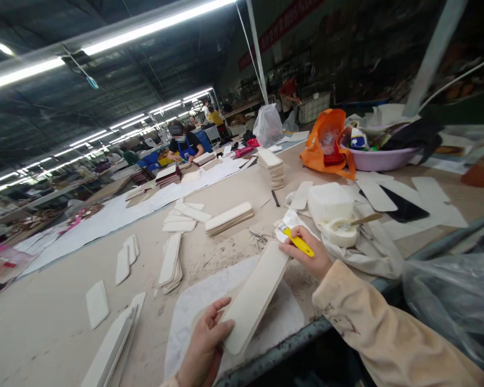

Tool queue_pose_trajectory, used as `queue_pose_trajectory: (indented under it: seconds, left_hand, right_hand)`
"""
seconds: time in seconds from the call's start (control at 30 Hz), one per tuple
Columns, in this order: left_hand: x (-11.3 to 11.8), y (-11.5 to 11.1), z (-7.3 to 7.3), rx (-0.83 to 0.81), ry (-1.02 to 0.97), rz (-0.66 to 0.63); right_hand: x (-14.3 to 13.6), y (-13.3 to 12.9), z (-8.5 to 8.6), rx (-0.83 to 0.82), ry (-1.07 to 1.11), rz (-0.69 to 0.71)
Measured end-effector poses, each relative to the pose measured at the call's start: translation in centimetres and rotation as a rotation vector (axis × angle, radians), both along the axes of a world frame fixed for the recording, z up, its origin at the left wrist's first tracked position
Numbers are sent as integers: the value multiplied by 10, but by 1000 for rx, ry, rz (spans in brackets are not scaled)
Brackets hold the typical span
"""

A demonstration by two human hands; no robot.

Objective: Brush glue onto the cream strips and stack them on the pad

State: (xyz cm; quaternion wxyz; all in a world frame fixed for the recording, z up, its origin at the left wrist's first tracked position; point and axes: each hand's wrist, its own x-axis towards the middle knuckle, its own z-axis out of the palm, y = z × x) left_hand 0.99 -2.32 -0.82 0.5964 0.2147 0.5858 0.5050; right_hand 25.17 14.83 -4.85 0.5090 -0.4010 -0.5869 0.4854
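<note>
A long off-white strip with rounded corners (256, 295) is held tilted above a white sheet (189, 317) near the table's front edge. My left hand (205, 338) grips its lower end, thumb on top and fingers at the side. Wrapped around the yellow handle of a paintbrush (300, 242), my right hand (310, 255) also touches the strip's upper end with its fingertips. The brush's bristles point up and left. Just behind the strip lies a pair of scissors (258, 236), partly hidden. A white tub (341, 228) with a flat stick (365, 219) across it stands right of the brush.
Stacks of similar strips (229, 217) and loose ones (97, 303) lie across the table (145, 333). Long narrow pieces (115, 344) rest at front left. An orange bag (326, 145) and a purple basin (383, 159) stand at back right. A co-worker (183, 145) sits farther back.
</note>
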Motion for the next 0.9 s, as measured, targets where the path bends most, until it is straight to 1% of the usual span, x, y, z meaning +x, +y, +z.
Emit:
queue_pose_trajectory:
  seconds: [0.1,0.17,0.23,0.3,0.4,0.47,0.53,0.63,0.77,0.9]
  left_hand:
    - [-30,20,5,20,76,36]
    - [-50,44,8,55,134,44]
    - [-67,75,11,88,200,68]
    - [-83,113,14,116,276,93]
    - [-105,172,13,151,373,129]
    - [-119,208,7,159,417,146]
    - [-132,240,-2,159,481,164]
    - [-151,277,-16,145,600,177]
    - [-170,310,-33,111,780,172]
    - [-180,328,-45,71,981,142]
  right_hand:
    - [-8,7,-8,-31,-7,-19]
    - [-18,21,-15,-42,15,-47]
    - [-31,42,-19,-33,19,-81]
    - [-45,69,-20,-13,-1,-116]
    - [-68,115,-18,30,-43,-168]
    - [-82,145,-18,51,-55,-197]
    - [-96,173,-22,64,-78,-228]
    - [-115,204,-29,74,-156,-280]
    - [-131,226,-35,62,-310,-347]
    - [-139,236,-40,58,-430,-385]
